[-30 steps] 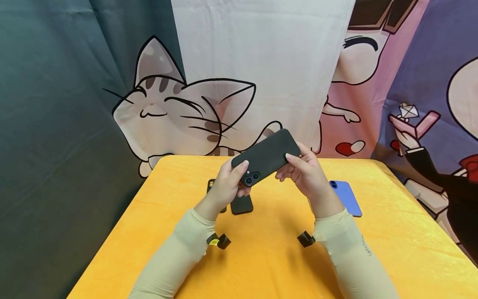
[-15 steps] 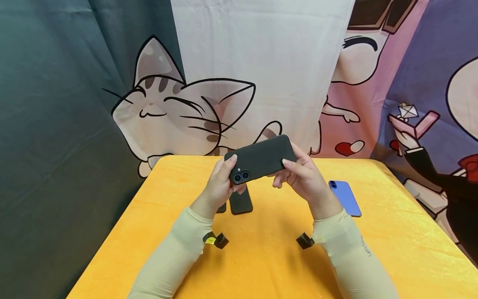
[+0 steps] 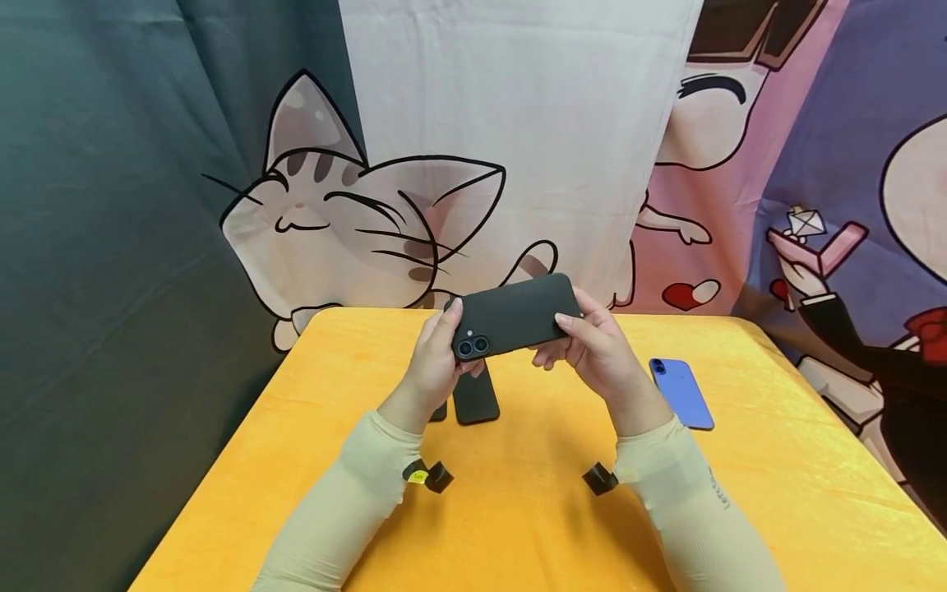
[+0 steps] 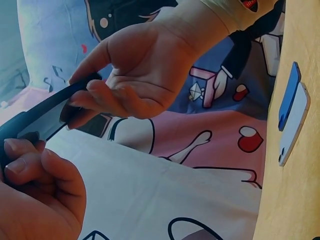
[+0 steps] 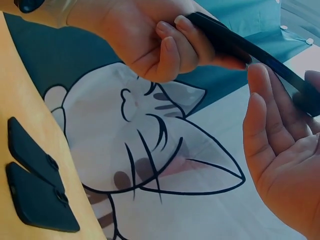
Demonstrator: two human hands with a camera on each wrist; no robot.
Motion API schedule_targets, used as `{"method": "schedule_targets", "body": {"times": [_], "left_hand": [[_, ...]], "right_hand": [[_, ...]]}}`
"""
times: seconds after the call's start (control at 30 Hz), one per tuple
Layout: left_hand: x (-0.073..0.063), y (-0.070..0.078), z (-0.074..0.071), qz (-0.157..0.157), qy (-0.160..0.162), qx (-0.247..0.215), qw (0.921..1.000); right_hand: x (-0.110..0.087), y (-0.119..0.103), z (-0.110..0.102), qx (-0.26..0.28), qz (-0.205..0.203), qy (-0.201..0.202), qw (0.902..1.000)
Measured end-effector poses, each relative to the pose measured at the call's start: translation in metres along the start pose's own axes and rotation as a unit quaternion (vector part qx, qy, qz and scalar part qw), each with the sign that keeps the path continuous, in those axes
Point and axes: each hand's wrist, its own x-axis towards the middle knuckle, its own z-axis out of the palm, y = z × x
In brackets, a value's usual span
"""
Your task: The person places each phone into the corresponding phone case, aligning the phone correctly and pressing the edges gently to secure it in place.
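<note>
A black phone (image 3: 514, 314) is held up above the table in the head view, its back with two camera lenses facing me. My left hand (image 3: 427, 355) grips its lens end, thumb on the back and fingers underneath. At the other end my right hand (image 3: 605, 352) pinches it, the thumb pressing on the back near the lower edge. The left wrist view shows the underside of the phone (image 4: 50, 107) as a glossy grey surface inside a dark rim. The right wrist view shows both hands at the dark phone (image 5: 260, 55), seen nearly edge-on.
Two flat black phone-shaped pieces (image 3: 477, 399) lie on the yellow-covered table (image 3: 518, 526), partly hidden by my left hand. A blue phone (image 3: 682, 395) lies to the right; beside it in the left wrist view is a pale one (image 4: 296, 124). A cartoon-printed curtain (image 3: 518, 123) hangs behind.
The held phone has turned from a steeper slant to nearly level and come slightly down and left. Both hands have moved with it and keep their hold.
</note>
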Motion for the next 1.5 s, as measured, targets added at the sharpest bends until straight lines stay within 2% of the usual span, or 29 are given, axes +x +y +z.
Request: {"method": "schedule_targets", "body": {"times": [0.2,0.5,0.6,0.87,1.13,1.33,1.5], "left_hand": [[-0.001,0.001,0.000,-0.010,0.006,-0.002,0.9999],[-0.003,0.003,-0.001,-0.027,-0.004,-0.010,0.9996],[-0.003,0.003,-0.001,-0.028,-0.013,-0.004,0.9995],[-0.002,0.003,-0.004,-0.011,-0.015,-0.003,0.9998],[-0.001,0.000,-0.007,0.003,-0.008,-0.018,0.9998],[0.001,-0.001,-0.006,0.016,-0.027,-0.025,0.9992],[0.001,-0.002,-0.006,0.019,-0.046,-0.030,0.9983]], "right_hand": [[-0.001,-0.002,-0.006,-0.067,-0.006,0.043,0.9968],[-0.002,-0.003,-0.011,-0.105,-0.013,0.042,0.9935],[-0.002,-0.001,-0.011,-0.097,-0.020,0.036,0.9944],[-0.002,0.006,-0.011,-0.035,-0.038,-0.006,0.9986],[-0.003,0.003,-0.012,-0.049,0.012,-0.044,0.9978],[-0.003,0.003,-0.014,-0.097,0.057,-0.052,0.9923],[-0.004,0.005,-0.017,-0.118,0.077,-0.106,0.9844]]}}
